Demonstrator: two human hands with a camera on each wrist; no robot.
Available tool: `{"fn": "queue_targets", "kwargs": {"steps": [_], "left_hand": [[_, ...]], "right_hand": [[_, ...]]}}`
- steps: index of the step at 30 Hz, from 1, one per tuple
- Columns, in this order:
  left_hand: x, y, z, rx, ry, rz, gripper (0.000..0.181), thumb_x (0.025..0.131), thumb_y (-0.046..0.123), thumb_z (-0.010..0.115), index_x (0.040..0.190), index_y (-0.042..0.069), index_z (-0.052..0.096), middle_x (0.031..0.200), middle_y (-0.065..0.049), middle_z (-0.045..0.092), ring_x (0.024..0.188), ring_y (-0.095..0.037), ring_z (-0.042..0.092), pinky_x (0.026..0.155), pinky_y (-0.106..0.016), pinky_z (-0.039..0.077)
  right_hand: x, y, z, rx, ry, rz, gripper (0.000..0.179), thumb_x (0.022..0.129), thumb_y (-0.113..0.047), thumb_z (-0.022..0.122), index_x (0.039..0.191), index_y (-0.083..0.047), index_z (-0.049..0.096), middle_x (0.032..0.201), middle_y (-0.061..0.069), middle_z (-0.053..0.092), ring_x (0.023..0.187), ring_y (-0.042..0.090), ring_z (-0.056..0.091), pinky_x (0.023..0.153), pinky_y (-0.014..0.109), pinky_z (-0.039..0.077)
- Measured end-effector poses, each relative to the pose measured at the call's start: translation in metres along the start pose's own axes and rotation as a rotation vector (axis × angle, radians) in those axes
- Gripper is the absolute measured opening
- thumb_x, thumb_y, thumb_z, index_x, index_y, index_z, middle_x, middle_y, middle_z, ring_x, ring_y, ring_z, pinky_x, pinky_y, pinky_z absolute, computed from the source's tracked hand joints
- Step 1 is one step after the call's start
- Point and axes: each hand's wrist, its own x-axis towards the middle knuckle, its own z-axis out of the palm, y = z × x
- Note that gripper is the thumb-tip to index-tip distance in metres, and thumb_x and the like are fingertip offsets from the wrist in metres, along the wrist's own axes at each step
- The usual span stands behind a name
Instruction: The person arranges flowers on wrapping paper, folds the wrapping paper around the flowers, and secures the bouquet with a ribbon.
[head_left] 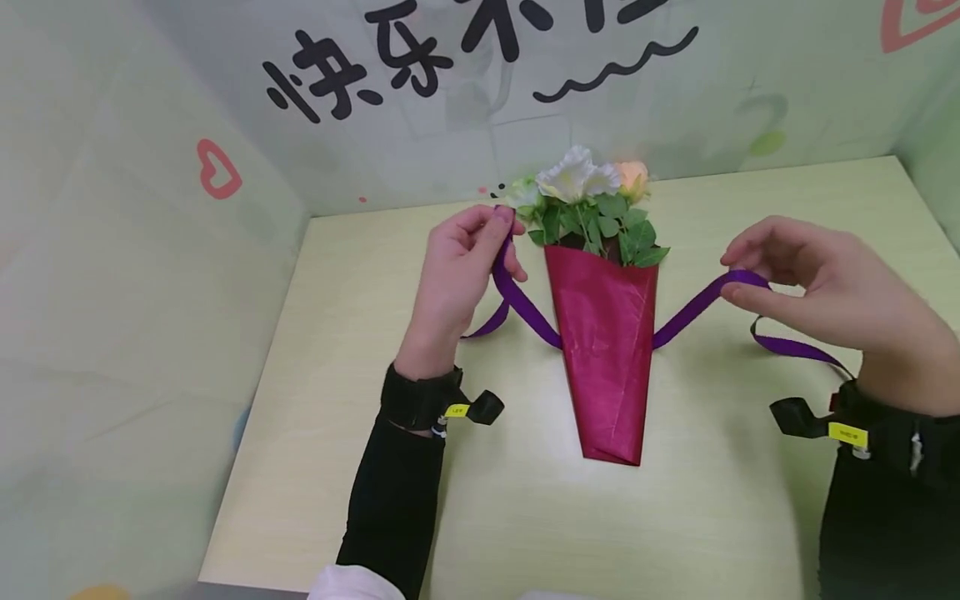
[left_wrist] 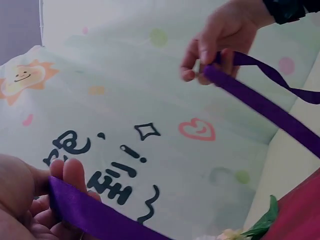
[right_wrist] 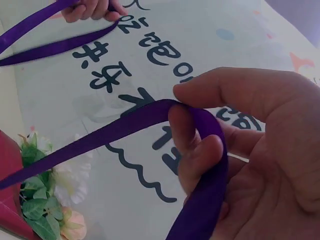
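A bouquet (head_left: 603, 350) in shiny dark-red wrapping lies on the table, its white and peach flowers (head_left: 577, 177) and green leaves toward the back wall. A purple ribbon (head_left: 528, 312) runs out from both sides of the wrapping; its middle is hidden behind the bouquet. On the left, my left hand (head_left: 468, 258) pinches one length of ribbon between thumb and fingers, a loose tail hanging below. My right hand (head_left: 810, 279) pinches the other length on the right. In the right wrist view the ribbon (right_wrist: 165, 111) passes between thumb and fingertips and drapes down over the fingers.
The pale wooden table (head_left: 510, 517) meets a printed backdrop (head_left: 465, 125) with black lettering at its back edge. Another printed sheet (head_left: 150, 333) rises on the left. A small pale object (head_left: 557, 595) shows at the bottom edge of the head view.
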Motion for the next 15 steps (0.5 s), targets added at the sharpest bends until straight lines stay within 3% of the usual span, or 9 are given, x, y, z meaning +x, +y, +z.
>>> {"fn": "queue_targets", "kwargs": {"steps": [3, 7, 11, 15], "left_hand": [[-0.001, -0.008, 0.019, 0.045, -0.089, -0.059, 0.022, 0.114, 0.012, 0.059, 0.111, -0.006, 0.072, 0.07, -0.008, 0.06, 0.057, -0.02, 0.061, 0.061, -0.029, 0.058], [-0.005, -0.021, 0.04, 0.176, -0.268, -0.112, 0.019, 0.114, 0.013, 0.061, 0.121, -0.002, 0.07, 0.075, -0.008, 0.058, 0.061, -0.02, 0.056, 0.058, -0.027, 0.051], [-0.007, -0.032, 0.053, 0.343, -0.45, -0.064, 0.028, 0.11, 0.014, 0.063, 0.134, 0.001, 0.067, 0.086, -0.005, 0.061, 0.069, -0.016, 0.057, 0.061, -0.028, 0.048], [-0.01, -0.036, 0.06, 0.478, -0.562, 0.028, 0.033, 0.104, 0.019, 0.069, 0.134, 0.006, 0.067, 0.092, -0.002, 0.062, 0.071, -0.013, 0.058, 0.065, -0.025, 0.048]], "right_hand": [[0.007, -0.005, 0.011, 0.029, 0.0, -0.161, 0.047, 0.08, 0.024, 0.08, 0.12, 0.002, 0.068, 0.101, 0.002, 0.073, 0.084, 0.01, 0.069, 0.076, 0.015, 0.054], [0.017, -0.011, 0.031, 0.002, -0.018, -0.296, 0.048, 0.078, 0.023, 0.081, 0.119, 0.001, 0.068, 0.103, -0.002, 0.071, 0.082, 0.005, 0.065, 0.063, 0.018, 0.05], [0.025, -0.014, 0.048, -0.033, -0.033, -0.388, 0.039, 0.083, 0.017, 0.078, 0.116, -0.002, 0.069, 0.103, -0.002, 0.072, 0.086, 0.004, 0.067, 0.065, 0.016, 0.052], [0.031, -0.015, 0.06, 0.0, -0.034, -0.422, 0.038, 0.082, 0.016, 0.074, 0.116, 0.0, 0.068, 0.103, 0.002, 0.072, 0.088, 0.007, 0.067, 0.07, 0.014, 0.053]]}}
